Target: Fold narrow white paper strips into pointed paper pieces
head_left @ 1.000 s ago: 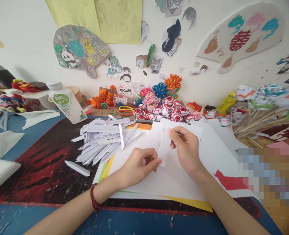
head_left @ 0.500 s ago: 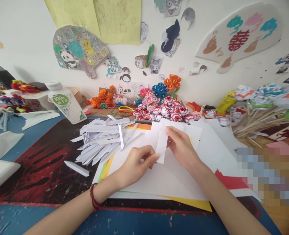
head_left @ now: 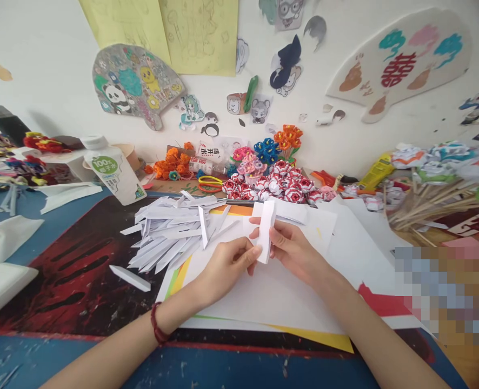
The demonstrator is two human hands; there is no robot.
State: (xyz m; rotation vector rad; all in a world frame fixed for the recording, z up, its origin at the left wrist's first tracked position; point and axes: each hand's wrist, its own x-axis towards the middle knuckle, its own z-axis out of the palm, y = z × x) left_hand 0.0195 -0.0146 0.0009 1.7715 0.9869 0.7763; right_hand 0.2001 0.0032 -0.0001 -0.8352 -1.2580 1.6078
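While both hands meet near frame centre, the left hand (head_left: 227, 265) pinches the lower end of a folded white paper strip (head_left: 266, 229) between thumb and fingertips, and the right hand (head_left: 294, 251) grips the same strip from its right side, fingers curled around the middle. Strip stands nearly upright, raised just above a stack of white sheets (head_left: 288, 292) lying on the table. Yellow and green paper edges (head_left: 174, 278) stick out under that stack at 8 o'clock. At 10 o'clock from the hands sits a heap of finished folded white strips (head_left: 174, 232), close beside the left hand; one loose strip (head_left: 129, 277) lies apart at 9 o'clock on the dark red-black mat (head_left: 73, 270). A white carton with a green label (head_left: 113, 173) stands further out at 10 o'clock. At 12 o'clock, just behind the held strip, a cluster of red-white paper roses (head_left: 280, 186) with orange, pink and blue paper flowers behind. Wooden sticks with paper blooms (head_left: 434, 194) lie at 2 o'clock. A red paper scrap (head_left: 379, 302) lies at 4 o'clock beside the right forearm. A red bead bracelet (head_left: 156, 329) on the left wrist.
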